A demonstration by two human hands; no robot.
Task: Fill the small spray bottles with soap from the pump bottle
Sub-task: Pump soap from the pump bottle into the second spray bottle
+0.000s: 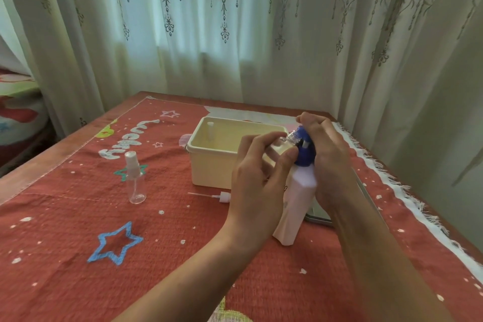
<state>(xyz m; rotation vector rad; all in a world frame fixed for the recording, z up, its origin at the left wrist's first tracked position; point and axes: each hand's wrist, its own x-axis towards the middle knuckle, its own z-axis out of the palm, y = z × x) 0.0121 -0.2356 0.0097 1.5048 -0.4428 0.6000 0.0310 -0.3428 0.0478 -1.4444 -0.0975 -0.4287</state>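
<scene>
A white pump bottle (295,201) with a blue pump head (304,154) stands on the red cloth. My right hand (326,157) is wrapped over the pump head. My left hand (258,178) holds a small clear spray bottle (281,148) tilted, its open neck against the pump's nozzle. That bottle's loose white spray top with its thin tube (222,196) lies on the cloth just left of my left hand. A second clear spray bottle (136,180), capped, stands upright further left.
A cream plastic tub (209,165) stands behind my hands, with a small white piece upright inside. A grey flat object (320,215) lies behind the pump bottle. The cloth's white fringe (392,180) marks the table's right edge; curtains hang behind.
</scene>
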